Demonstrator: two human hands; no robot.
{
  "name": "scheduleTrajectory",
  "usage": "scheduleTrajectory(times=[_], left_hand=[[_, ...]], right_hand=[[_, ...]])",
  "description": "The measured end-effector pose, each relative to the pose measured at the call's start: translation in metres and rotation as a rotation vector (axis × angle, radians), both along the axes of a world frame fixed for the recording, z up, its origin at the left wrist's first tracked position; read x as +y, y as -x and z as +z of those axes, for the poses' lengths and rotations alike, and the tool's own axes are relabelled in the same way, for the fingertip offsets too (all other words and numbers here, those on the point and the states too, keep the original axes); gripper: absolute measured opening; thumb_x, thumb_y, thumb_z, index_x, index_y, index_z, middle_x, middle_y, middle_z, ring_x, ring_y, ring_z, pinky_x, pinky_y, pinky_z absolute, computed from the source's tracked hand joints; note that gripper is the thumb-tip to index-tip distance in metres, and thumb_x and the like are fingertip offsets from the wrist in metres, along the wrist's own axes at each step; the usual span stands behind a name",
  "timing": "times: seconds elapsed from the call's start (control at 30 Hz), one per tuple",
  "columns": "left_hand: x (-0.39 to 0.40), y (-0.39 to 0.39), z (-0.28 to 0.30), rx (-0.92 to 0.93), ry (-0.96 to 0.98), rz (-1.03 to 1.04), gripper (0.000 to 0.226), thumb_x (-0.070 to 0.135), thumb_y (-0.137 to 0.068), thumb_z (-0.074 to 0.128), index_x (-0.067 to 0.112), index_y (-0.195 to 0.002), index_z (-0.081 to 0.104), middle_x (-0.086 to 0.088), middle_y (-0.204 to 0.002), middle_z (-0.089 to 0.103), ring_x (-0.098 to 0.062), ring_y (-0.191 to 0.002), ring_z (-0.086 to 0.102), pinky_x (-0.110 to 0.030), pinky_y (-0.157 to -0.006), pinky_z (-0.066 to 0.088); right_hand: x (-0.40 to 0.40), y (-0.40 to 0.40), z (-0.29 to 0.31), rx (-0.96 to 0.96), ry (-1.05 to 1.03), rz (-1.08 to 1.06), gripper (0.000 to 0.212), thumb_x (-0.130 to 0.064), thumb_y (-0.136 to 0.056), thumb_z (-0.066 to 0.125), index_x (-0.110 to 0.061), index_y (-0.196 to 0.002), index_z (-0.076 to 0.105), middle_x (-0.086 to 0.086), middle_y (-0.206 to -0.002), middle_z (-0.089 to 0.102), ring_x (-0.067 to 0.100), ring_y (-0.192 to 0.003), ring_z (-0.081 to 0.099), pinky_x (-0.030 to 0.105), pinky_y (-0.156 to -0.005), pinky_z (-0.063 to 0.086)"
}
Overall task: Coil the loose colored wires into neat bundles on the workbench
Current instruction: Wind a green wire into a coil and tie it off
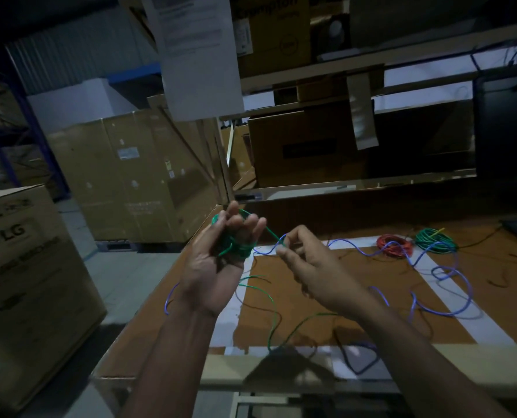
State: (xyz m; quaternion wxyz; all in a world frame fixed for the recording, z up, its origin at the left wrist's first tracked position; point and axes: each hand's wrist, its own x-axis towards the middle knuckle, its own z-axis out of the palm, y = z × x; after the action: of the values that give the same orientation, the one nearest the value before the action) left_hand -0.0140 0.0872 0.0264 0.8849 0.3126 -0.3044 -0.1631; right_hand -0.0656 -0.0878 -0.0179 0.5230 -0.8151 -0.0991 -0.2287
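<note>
left hand: grips green wire coil over tabletop left edge | right hand: fingers pinch green wire strand beside coil

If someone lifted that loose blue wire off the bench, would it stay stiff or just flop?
The blue wire would probably flop: it lies in loose waves and loops across the workbench. It looks thin, so likely light. Its curls may spring and snag the loose green wire nearby.

Left hand cupped; right hand pinching
</note>
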Motion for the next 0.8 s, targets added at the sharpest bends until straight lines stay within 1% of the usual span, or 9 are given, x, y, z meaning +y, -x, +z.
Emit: scheduleTrajectory(times=[0.07, 0.13, 0.2, 0.33, 0.4, 0.47, 0.57, 0.73, 0.8], left_hand=[[0.001, -0.005, 0.002, -0.012, 0.043, 0.022, 0.033, 0.004, -0.102, 0.041, -0.001, -0.111, 0.072, -0.011, -0.108, 0.077, -0.026, -0.111, 0.073, -0.042, -0.105, 0.053], [0.005, -0.011, 0.007, -0.032, 0.073, 0.040, 0.041, -0.007, -0.096, 0.039, -0.005, -0.135, 0.053, -0.014, -0.126, 0.072, -0.027, -0.125, 0.066, -0.039, -0.111, 0.047], [0.009, -0.017, 0.012, -0.014, 0.100, 0.107, 0.052, -0.013, -0.096, 0.037, -0.007, -0.147, 0.040, -0.013, -0.130, 0.070, -0.020, -0.118, 0.069, -0.036, -0.112, 0.046], [0.011, -0.020, 0.015, 0.044, 0.099, 0.097, 0.046, -0.011, -0.099, 0.033, -0.007, -0.142, 0.049, -0.010, -0.131, 0.069, -0.009, -0.101, 0.073, -0.027, -0.103, 0.053], [0.010, -0.014, 0.015, 0.021, 0.078, 0.069, 0.049, -0.012, -0.094, 0.036, -0.007, -0.141, 0.051, -0.012, -0.136, 0.067, -0.009, -0.109, 0.071, -0.026, -0.103, 0.053], [0.008, -0.011, 0.015, -0.019, 0.020, 0.121, 0.050, -0.014, -0.094, 0.034, -0.008, -0.141, 0.050, -0.013, -0.137, 0.067, -0.013, -0.119, 0.069, -0.025, -0.102, 0.054], [0.003, -0.018, 0.008, -0.089, -0.075, 0.257, 0.052, -0.018, -0.096, 0.033, -0.009, -0.148, 0.039, -0.017, -0.141, 0.063, -0.018, -0.125, 0.066, -0.023, -0.098, 0.054], [-0.004, -0.020, -0.013, -0.375, -0.502, 0.568, 0.058, -0.015, -0.101, 0.035, 0.007, -0.154, 0.023, -0.004, -0.149, 0.056, -0.018, -0.114, 0.072, -0.027, -0.095, 0.055], [-0.004, -0.013, -0.019, -0.497, -0.682, 0.561, 0.055, -0.009, -0.104, 0.035, 0.016, -0.152, 0.027, 0.001, -0.140, 0.061, -0.003, -0.108, 0.070, -0.020, -0.092, 0.053]], right_hand=[[0.001, 0.001, -0.008, 0.052, 0.090, 0.026, 0.014, -0.038, -0.103, 0.054, -0.035, -0.093, 0.045, -0.005, -0.068, 0.051, 0.008, -0.053, 0.042, 0.031, -0.051, 0.038], [0.002, 0.004, -0.013, 0.032, 0.232, 0.002, 0.013, -0.040, -0.105, 0.050, -0.035, -0.093, 0.047, -0.005, -0.071, 0.055, 0.013, -0.057, 0.048, 0.037, -0.054, 0.043], [0.003, 0.007, -0.018, 0.003, 0.328, -0.037, 0.016, -0.041, -0.106, 0.043, -0.032, -0.095, 0.049, -0.006, -0.072, 0.057, 0.019, -0.066, 0.054, 0.048, -0.065, 0.049], [0.009, 0.009, -0.024, 0.044, 0.427, -0.056, 0.017, -0.047, -0.107, 0.034, -0.033, -0.100, 0.040, -0.004, -0.072, 0.056, 0.026, -0.073, 0.058, 0.048, -0.070, 0.047], [0.010, 0.007, -0.025, 0.054, 0.459, -0.077, 0.015, -0.053, -0.106, 0.031, -0.041, -0.098, 0.033, -0.003, -0.075, 0.058, 0.032, -0.079, 0.060, 0.047, -0.070, 0.048], [0.011, 0.007, -0.026, 0.046, 0.540, -0.061, 0.021, -0.057, -0.104, 0.027, -0.039, -0.101, 0.036, 0.000, -0.084, 0.065, 0.032, -0.084, 0.062, 0.048, -0.073, 0.051], [0.019, 0.013, -0.020, -0.024, 0.652, 0.013, 0.032, -0.059, -0.101, 0.026, -0.033, -0.101, 0.046, -0.005, -0.086, 0.064, 0.020, -0.080, 0.060, 0.047, -0.071, 0.051], [0.021, 0.025, 0.011, -0.269, 0.484, -0.027, 0.029, -0.048, -0.104, 0.044, -0.025, -0.096, 0.059, -0.012, -0.082, 0.055, 0.010, -0.076, 0.053, 0.041, -0.067, 0.047], [0.018, 0.025, 0.020, -0.301, 0.397, -0.107, 0.021, -0.040, -0.103, 0.052, -0.022, -0.097, 0.062, -0.012, -0.084, 0.055, 0.007, -0.076, 0.052, 0.034, -0.065, 0.046]])
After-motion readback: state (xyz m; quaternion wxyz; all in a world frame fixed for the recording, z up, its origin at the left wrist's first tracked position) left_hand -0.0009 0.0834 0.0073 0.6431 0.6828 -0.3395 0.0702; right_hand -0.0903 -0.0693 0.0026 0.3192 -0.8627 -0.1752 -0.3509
